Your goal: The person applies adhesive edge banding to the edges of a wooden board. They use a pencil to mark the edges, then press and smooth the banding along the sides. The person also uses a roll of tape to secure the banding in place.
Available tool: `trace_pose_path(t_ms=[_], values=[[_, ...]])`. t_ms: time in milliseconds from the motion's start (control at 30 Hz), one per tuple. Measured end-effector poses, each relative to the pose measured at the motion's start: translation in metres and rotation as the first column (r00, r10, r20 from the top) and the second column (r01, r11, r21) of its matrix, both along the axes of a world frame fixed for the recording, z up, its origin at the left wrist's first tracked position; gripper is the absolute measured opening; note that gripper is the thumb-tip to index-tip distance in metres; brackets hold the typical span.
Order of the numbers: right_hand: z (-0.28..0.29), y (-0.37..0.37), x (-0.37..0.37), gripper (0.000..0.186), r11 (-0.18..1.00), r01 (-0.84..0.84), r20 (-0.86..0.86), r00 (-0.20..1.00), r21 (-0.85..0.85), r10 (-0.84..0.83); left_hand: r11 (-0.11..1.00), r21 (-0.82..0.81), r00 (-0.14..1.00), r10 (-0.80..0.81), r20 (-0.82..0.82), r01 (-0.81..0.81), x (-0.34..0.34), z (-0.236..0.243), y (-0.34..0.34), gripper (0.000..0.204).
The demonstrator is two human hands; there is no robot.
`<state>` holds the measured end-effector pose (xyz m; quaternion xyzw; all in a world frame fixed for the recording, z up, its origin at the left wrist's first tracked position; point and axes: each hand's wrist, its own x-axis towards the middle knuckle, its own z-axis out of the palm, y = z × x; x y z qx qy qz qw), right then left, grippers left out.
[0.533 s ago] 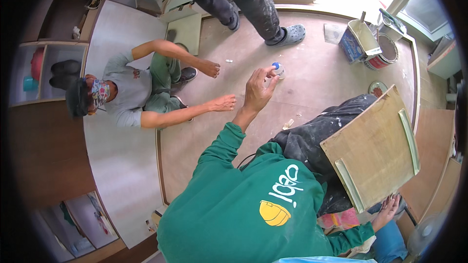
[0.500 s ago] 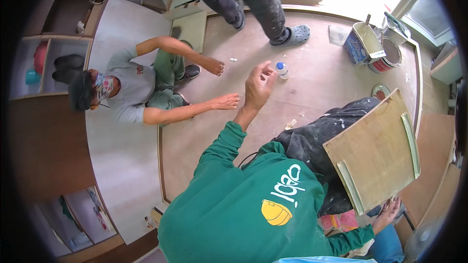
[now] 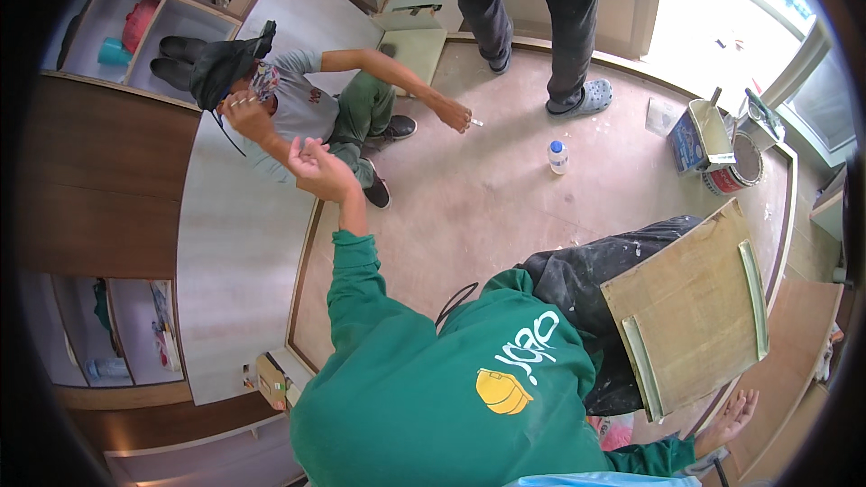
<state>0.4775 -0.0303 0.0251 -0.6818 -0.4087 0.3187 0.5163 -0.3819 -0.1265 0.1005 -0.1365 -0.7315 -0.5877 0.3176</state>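
Note:
My left hand [image 3: 320,169] is raised out to the left with loosely curled fingers and nothing visible in it, close to the seated co-worker's forearm [image 3: 271,140]. My right hand [image 3: 735,415] rests spread open on the floor at the lower right, behind me. A light wooden panel with pale green edge strips [image 3: 690,307] lies across my lap. A small clear bottle with a blue cap [image 3: 558,156] stands alone on the floor ahead of me. The seated co-worker's other hand [image 3: 454,114] reaches toward it, holding a small white stick.
A second person stands at the top, a grey clog [image 3: 586,99] on the floor. A paint tin [image 3: 735,167] and a tub with a brush [image 3: 704,135] sit at the right. Open shelves [image 3: 135,36] and a low pale panel [image 3: 239,243] lie left.
My left hand has left the bottle, which stays on the floor, and swung left toward the seated co-worker. That person has lifted one hand to the face.

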Motion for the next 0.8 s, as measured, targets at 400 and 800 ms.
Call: trace_pose_path(t_ms=[400,800], values=[[-0.005,-0.041,0.020,0.045,0.996,0.088,-0.002,0.996,-0.011,-0.088,0.958,0.281,0.996,-0.070,0.055,0.052,-0.001,0.014,0.037,0.039],[-0.006,-0.030,0.004,0.053,0.997,0.070,-0.024,0.997,0.029,-0.070,0.477,-0.654,0.697,-0.708,0.111,0.588,0.060,0.078,0.047,0.108]])
